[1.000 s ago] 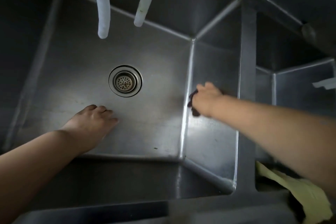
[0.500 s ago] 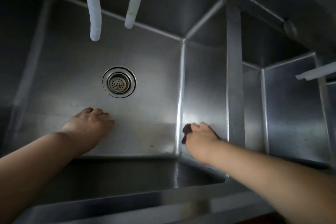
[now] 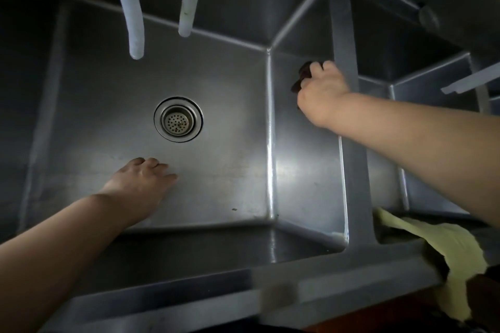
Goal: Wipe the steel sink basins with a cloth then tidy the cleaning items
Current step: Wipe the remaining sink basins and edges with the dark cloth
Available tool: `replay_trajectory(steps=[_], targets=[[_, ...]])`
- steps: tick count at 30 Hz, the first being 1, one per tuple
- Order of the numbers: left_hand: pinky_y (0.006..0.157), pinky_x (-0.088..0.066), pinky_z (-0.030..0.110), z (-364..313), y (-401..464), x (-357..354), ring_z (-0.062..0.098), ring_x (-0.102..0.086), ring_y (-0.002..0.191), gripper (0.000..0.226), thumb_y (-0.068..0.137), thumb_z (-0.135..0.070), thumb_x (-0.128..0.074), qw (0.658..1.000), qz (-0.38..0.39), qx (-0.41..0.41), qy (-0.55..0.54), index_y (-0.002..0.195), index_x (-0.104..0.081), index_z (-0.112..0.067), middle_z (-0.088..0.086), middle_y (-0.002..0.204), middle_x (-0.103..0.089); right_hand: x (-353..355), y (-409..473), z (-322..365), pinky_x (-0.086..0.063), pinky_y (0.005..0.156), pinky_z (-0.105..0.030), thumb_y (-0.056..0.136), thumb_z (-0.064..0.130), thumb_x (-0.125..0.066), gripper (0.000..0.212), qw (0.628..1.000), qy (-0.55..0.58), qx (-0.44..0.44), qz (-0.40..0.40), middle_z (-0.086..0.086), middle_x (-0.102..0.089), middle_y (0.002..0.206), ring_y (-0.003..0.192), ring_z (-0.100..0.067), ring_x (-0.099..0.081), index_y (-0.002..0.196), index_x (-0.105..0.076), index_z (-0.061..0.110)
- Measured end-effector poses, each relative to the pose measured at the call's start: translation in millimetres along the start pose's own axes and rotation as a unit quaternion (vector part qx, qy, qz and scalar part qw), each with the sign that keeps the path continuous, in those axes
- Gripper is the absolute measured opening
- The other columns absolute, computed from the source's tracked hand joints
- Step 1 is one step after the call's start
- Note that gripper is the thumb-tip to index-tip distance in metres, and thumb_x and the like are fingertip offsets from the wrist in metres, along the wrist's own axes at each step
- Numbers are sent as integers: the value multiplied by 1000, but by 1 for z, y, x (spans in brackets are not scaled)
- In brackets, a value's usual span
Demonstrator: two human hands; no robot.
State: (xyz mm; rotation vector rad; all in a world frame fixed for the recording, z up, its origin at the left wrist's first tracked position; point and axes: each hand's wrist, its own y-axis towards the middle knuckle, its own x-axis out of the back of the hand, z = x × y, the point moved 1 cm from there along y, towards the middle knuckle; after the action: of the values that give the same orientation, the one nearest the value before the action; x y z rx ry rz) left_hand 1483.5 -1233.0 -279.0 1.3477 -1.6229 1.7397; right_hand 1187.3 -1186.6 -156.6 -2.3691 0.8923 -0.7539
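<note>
Cloth (image 3: 303,73) bunched under right hand (image 3: 322,92) fingers, seemingly against basin wall (image 3: 305,165); left hand (image 3: 140,184) flat.

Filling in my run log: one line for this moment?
right hand: presses dark cloth on basin's right wall | left hand: flat on basin floor

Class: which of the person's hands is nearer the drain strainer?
Left. The left hand rests on the basin floor just below the drain strainer; the right hand works at the right wall.
</note>
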Motion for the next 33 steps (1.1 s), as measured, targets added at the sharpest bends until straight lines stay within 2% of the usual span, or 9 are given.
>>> replay_trajectory(steps=[3,7,11,14,18,20,23,27,33], targets=[[108,-28,28,0,0,-1,16,-36,128,45,94,-26,-42,1000,-3,0,-4,138,-34,-30,-8,141,-37,-8,-11,25,-29,88,-38,84,17,-52,39,999,-26,15,15,-5,-53,122,112,-31,-37,122,-57,17],[108,-29,30,2,2,-6,17,-37,127,45,93,-27,-43,1000,-2,0,-14,137,-34,-30,-8,141,-37,-32,-38,86,-29,96,-41,92,14,-45,37,991,2,127,28,-9,-53,129,120,-35,-36,128,-54,10],[108,-31,32,4,3,-9,19,-37,127,47,93,-21,-43,1000,2,-3,-9,138,-34,-30,-6,142,-37,-49,-64,143,-28,104,-41,93,16,-48,34,968,72,216,104,-6,-52,132,124,-32,-35,125,-57,15],[108,-32,33,5,4,-9,21,-37,128,48,93,-20,-45,1000,1,-3,-11,139,-34,-29,-3,142,-37,-51,-69,162,-35,99,-36,91,15,-54,29,942,134,252,177,-8,-52,129,118,-32,-43,120,-60,16],[108,-31,33,7,7,-11,22,-36,129,48,93,-18,-42,1000,-9,-4,-19,139,-33,-28,-2,143,-36,-42,-52,161,-40,86,-34,88,11,-53,27,923,302,193,141,-7,-56,118,110,-32,-49,112,-62,18],[108,-31,32,7,9,-12,21,-36,129,48,92,-18,-41,1000,-17,-7,-15,139,-33,-27,-2,143,-37,-40,-42,162,-40,88,-39,85,8,-55,39,925,336,148,98,-8,-47,125,112,-34,-46,123,-51,17],[106,-30,31,6,10,-13,20,-37,128,48,91,-18,-43,1000,-25,-9,-10,138,-35,-26,-2,141,-39,-45,-35,171,-45,82,-44,81,-3,-56,52,907,389,90,131,-15,-34,129,108,-36,-48,128,-37,10],[105,-31,31,14,10,-14,19,-38,126,46,91,-23,-45,999,-29,9,-26,136,-38,-27,-3,139,-41,-49,-34,205,-47,87,-49,88,-6,-41,46,887,418,73,182,-21,-28,136,110,-40,-54,132,-33,4],[104,-32,32,35,12,-17,19,-40,123,43,88,-22,-50,997,-39,47,-52,131,-44,-27,-4,135,-46,-50,-28,211,-49,86,-41,82,-4,-53,49,859,476,93,162,-17,-33,135,105,-37,-58,127,-37,3]])
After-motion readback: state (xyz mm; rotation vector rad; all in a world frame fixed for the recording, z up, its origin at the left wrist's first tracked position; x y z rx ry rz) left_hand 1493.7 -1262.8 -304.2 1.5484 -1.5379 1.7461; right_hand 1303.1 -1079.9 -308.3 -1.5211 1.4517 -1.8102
